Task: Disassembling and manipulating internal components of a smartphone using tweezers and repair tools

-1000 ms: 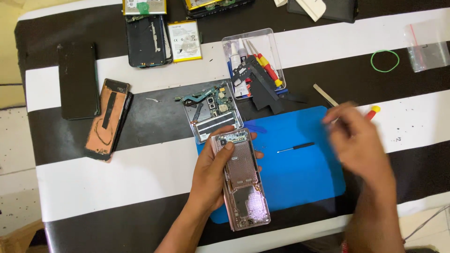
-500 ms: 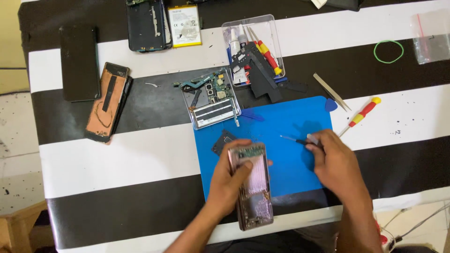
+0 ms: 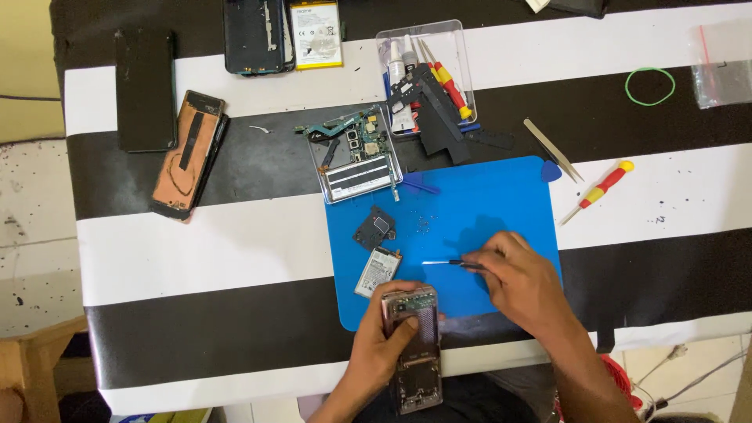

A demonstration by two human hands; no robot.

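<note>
My left hand [image 3: 381, 351] grips an opened pink phone frame [image 3: 413, 345], its bare insides facing up, at the near edge of the blue work mat [image 3: 470, 204]. My right hand [image 3: 523, 283] pinches a thin black screwdriver [image 3: 448, 263] that lies flat over the mat, tip pointing left. Just left of that tip lie a small silver battery [image 3: 377, 271] and a dark square part [image 3: 374, 229].
A clear tray with circuit boards [image 3: 354, 157] and a clear tool box [image 3: 423, 74] stand behind the mat. Tweezers [image 3: 552, 149] and a red-yellow screwdriver [image 3: 599, 190] lie at right. Phone back covers [image 3: 186, 153], a black panel [image 3: 145, 90] and a green rubber band [image 3: 650, 84] rest on the striped table.
The phone frame came nearer to me, off the mat's middle. My right hand came in from the right and took hold of the black screwdriver, then shifted toward me. The silver battery is uncovered.
</note>
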